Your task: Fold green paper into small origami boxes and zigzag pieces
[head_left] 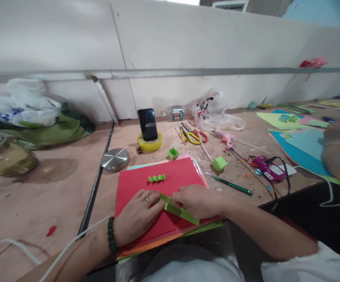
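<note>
A folded strip of green paper (182,214) lies slantwise over a stack of coloured sheets whose top one is a red sheet (134,182). At its left end, my left hand (140,215), with a ring and a dark bead bracelet, holds the strip between thumb and fingers against the stack. My right hand (197,199) pinches the strip near its middle, fingers bent and closed over the crease. Just beyond the hands, a small zigzag-folded green strip (157,178) rests on the red sheet. The left fingertips partly hide the strip's left end.
Behind the stack are a green paper box (173,153), a green paper cube (219,164), a round metal disc (115,159) and a phone (148,124) in a tape roll (150,143). A cutter (233,185), scissors (195,136) and glue gun (227,139) lie rightward. Another person's hand (337,135) is far right.
</note>
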The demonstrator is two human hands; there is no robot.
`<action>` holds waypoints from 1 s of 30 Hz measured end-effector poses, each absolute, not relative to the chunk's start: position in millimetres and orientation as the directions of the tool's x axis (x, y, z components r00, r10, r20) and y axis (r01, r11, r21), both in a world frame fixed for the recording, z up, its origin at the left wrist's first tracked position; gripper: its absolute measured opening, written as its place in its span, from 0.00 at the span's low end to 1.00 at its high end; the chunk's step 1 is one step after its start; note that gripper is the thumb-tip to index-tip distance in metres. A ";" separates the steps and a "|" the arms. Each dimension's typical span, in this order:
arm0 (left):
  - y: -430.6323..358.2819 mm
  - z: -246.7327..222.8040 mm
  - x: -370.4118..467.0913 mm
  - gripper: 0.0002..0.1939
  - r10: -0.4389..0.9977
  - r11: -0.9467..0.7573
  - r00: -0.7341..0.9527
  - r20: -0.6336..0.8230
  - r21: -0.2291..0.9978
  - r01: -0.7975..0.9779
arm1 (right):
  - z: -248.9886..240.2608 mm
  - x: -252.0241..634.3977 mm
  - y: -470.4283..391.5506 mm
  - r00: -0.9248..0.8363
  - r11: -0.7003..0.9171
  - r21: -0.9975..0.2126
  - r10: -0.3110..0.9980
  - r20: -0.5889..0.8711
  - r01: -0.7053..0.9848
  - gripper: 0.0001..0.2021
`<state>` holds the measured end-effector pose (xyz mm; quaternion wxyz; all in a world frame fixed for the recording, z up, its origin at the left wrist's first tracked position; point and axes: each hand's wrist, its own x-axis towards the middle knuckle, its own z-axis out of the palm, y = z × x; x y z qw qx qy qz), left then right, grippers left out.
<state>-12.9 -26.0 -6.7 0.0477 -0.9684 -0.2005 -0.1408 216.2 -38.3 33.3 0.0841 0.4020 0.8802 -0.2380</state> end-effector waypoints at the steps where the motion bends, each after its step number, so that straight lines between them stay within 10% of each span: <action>1: -25.2 -5.3 -12.6 0.11 0.387 -0.912 0.870 0.305 -0.012 0.410 | 33.3 216.6 -37.6 -0.668 0.573 -0.345 0.667 -0.331 0.743 0.12; 9: -11.8 -6.8 -7.9 0.08 0.301 -0.952 0.926 0.229 0.021 0.305 | 35.3 218.0 -30.0 -0.662 0.616 -0.249 0.656 -0.364 0.747 0.12; 16: -11.4 -10.5 -6.8 0.12 0.401 -0.915 0.895 0.195 0.137 0.380 | 17.7 220.3 -55.3 -0.612 0.622 -0.066 0.781 0.129 0.780 0.07; 21: -9.8 -11.4 0.6 0.11 0.409 -0.913 0.894 0.185 0.093 0.398 | -6.6 225.9 -73.3 -0.576 0.598 -0.042 0.786 0.226 0.800 0.04; 25: -8.7 -14.3 2.0 0.14 0.408 -0.913 0.891 0.200 0.099 0.396 | -25.7 227.8 -78.8 -0.495 0.566 -0.146 0.798 0.343 0.812 0.07; 30: -3.4 -17.0 -6.5 0.11 0.535 -0.799 0.826 0.175 0.423 0.428 | -37.2 228.9 -90.0 -0.288 0.484 -0.405 0.842 0.456 0.775 0.11</action>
